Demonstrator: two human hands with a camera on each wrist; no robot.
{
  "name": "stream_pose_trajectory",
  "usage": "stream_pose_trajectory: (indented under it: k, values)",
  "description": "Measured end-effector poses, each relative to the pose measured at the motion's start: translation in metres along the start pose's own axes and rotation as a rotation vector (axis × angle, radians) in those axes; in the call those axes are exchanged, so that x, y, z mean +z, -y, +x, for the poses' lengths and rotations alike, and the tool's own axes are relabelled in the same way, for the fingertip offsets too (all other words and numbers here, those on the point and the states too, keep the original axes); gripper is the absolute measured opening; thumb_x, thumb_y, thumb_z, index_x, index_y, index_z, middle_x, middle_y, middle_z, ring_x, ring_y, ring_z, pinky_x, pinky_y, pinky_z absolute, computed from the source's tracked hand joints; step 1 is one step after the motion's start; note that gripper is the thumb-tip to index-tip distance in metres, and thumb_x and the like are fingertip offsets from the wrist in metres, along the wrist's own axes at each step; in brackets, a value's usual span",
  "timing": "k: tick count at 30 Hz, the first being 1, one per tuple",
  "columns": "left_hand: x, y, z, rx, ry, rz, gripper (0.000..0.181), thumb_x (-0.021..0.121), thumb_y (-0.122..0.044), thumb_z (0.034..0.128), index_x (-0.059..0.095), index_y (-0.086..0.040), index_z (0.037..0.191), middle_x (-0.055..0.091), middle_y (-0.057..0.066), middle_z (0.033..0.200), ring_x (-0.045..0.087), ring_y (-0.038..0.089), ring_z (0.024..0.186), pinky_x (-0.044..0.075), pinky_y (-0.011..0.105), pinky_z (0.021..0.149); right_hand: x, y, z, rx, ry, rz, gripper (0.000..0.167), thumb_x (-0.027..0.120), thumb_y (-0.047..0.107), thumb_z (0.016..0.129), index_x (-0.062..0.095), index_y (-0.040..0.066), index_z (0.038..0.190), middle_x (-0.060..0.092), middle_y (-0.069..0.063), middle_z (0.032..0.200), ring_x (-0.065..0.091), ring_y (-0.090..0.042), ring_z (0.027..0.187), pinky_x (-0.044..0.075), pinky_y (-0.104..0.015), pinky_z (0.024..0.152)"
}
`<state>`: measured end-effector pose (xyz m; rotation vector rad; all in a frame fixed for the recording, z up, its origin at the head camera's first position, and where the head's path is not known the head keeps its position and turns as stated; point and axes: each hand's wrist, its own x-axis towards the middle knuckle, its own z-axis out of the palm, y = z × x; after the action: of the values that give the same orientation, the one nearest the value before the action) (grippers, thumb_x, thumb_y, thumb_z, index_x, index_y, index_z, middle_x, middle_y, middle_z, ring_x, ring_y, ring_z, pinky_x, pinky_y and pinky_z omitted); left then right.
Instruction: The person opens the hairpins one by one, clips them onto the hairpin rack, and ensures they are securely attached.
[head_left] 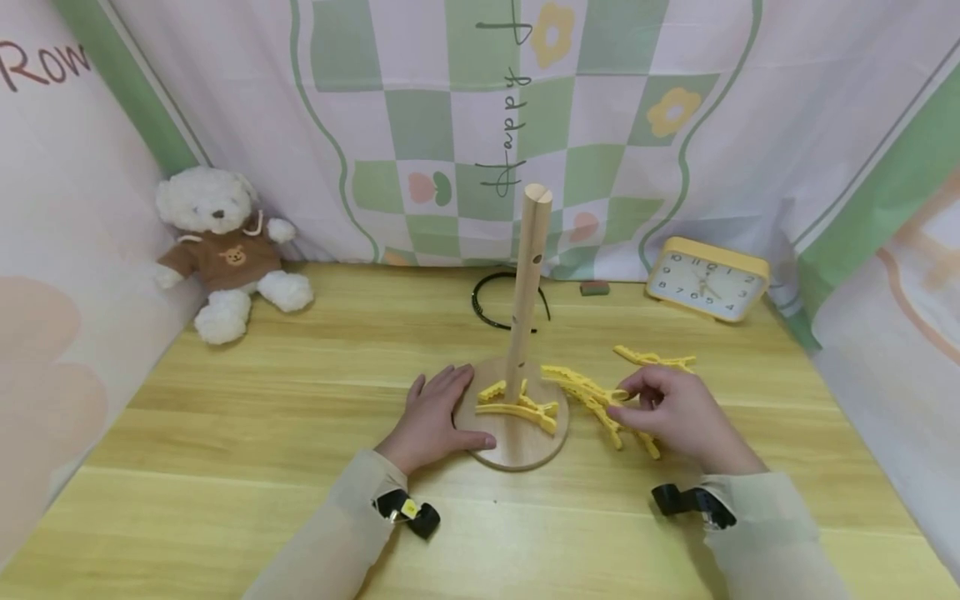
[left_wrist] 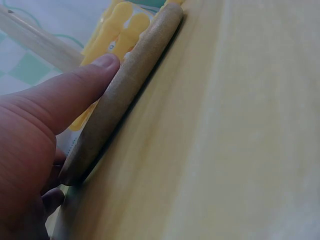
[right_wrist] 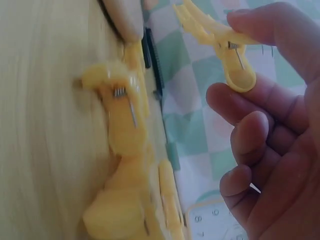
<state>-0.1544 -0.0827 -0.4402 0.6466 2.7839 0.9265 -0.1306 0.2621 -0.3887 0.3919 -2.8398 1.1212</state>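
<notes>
A round wooden base (head_left: 517, 454) with an upright holed post (head_left: 529, 275) stands on the table, and yellow clips (head_left: 517, 410) lie on it around the post's foot. My left hand (head_left: 435, 421) rests at the base's left edge, its thumb (left_wrist: 85, 85) on top of the disc (left_wrist: 125, 95) in the left wrist view. My right hand (head_left: 686, 412) pinches the handle end of a yellow clip (right_wrist: 232, 55) between thumb and fingers, above the table. Under and beside it lie several more yellow clips (right_wrist: 125, 115), right of the base.
Behind the post lies a black headband (head_left: 476, 304), with a small red-and-green block (head_left: 595, 288) to its right. A yellow clock (head_left: 707, 279) stands at the back right, a white plush bear (head_left: 228, 250) at the back left. Another yellow clip (head_left: 637, 357) lies beyond my right hand.
</notes>
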Motion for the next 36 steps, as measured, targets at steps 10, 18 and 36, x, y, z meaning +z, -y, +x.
stream_pose_trajectory:
  k: [10, 18, 36]
  values:
    - [0.001, 0.001, 0.001, 0.0, 0.0, 0.005, 0.111, 0.081, -0.062, 0.0744, 0.031, -0.007, 0.158, 0.031, 0.007, 0.163, 0.02, 0.027, 0.152, 0.0, 0.056, 0.122, 0.008, 0.011, 0.0, -0.046, 0.05, 0.058, 0.023, 0.088, 0.023, 0.078, 0.073, 0.012, 0.09, 0.056, 0.002, 0.07, 0.05, -0.012, 0.063, 0.043, -0.025, 0.053]
    - [-0.001, -0.001, 0.0, -0.005, 0.006, -0.008, 0.11, 0.081, -0.06, 0.0749, 0.031, -0.007, 0.158, 0.031, 0.007, 0.163, 0.02, 0.027, 0.152, -0.001, 0.055, 0.122, 0.021, 0.013, 0.001, -0.064, 0.067, 0.094, 0.025, 0.088, 0.027, 0.078, 0.072, 0.014, 0.092, 0.057, 0.003, 0.071, 0.051, -0.011, 0.063, 0.044, -0.024, 0.052]
    - [-0.001, -0.002, 0.0, -0.005, 0.006, 0.0, 0.11, 0.081, -0.06, 0.0751, 0.031, -0.007, 0.158, 0.032, 0.007, 0.162, 0.02, 0.027, 0.152, 0.0, 0.056, 0.122, 0.044, 0.019, 0.004, -0.131, 0.006, 0.06, 0.022, 0.089, 0.024, 0.076, 0.073, 0.022, 0.091, 0.054, 0.008, 0.067, 0.048, -0.011, 0.059, 0.042, -0.025, 0.05]
